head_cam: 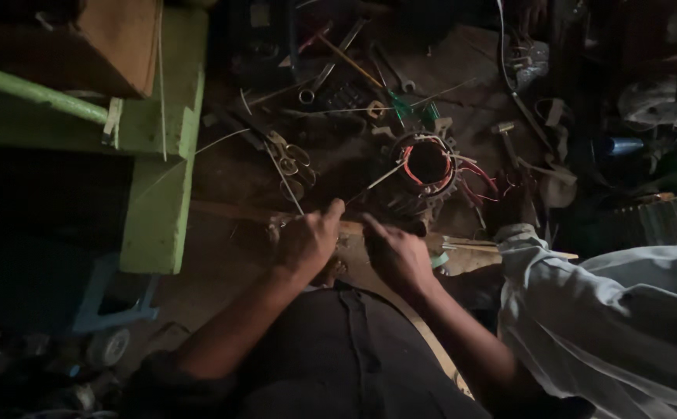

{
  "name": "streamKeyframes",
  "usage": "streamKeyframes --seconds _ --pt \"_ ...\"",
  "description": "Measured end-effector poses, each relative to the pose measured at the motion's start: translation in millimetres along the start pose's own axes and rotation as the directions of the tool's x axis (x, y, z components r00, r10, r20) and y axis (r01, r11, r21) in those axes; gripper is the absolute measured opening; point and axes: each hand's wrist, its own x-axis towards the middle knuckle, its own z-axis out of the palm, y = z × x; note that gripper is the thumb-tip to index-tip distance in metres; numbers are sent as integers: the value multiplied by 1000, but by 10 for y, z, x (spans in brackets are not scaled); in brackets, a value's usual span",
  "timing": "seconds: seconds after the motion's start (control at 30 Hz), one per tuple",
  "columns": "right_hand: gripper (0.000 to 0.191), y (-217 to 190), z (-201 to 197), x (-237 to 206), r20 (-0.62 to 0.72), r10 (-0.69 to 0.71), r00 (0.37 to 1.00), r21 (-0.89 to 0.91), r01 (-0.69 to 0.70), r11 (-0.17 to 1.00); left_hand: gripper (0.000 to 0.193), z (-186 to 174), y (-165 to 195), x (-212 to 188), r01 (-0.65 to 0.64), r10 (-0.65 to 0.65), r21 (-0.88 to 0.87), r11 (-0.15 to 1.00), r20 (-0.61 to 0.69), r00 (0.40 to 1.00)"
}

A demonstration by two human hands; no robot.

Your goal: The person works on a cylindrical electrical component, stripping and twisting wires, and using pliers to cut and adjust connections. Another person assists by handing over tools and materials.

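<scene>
A thin pale wire point(369, 186) runs from the person's hands up to a round motor part point(425, 167) with red and white wires, which sits on the dirty floor point(230, 256) just past the hands. The left hand point(305, 239) has its grip pinched tight on the near end of the wire. The right hand point(395, 252) lies just beside it, fingers curled low over a strip of wood point(222, 211); its grip is too dark to tell. Scissors point(292, 161) lie near the left hand, and spanners point(331, 66) lie farther up among loose bits. A small hammer point(507, 138) lies to the right of the motor part. On the right, another person's pale sleeve point(610, 310) comes in close to the right hand, so there is little room on that side. On the left stands a green wooden bench point(160, 194) with its edge close to the left arm, and a brown box point(113, 46) sits on top of it. The room is dim and crowded with tools.
</scene>
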Motion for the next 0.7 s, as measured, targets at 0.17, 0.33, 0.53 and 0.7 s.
streamKeyframes --seconds 0.17,0.33,0.53,0.7 --pt "48 214 332 -129 -8 32 999 -78 -32 996 21 -35 32 -34 -9 7 33 999 53 999" --pt "54 241 491 -118 10 -188 982 -13 188 982 21 -30 77 -59 -80 80 122 989 5 997" --pt "14 -48 -234 -248 33 163 986 -114 -158 981 27 -75 55 -57 -189 211 215 958 -82 974" --pt "38 -166 -131 -29 -96 41 995 -6 -41 999 30 -98 73 -57 -201 218 185 962 -76 973"
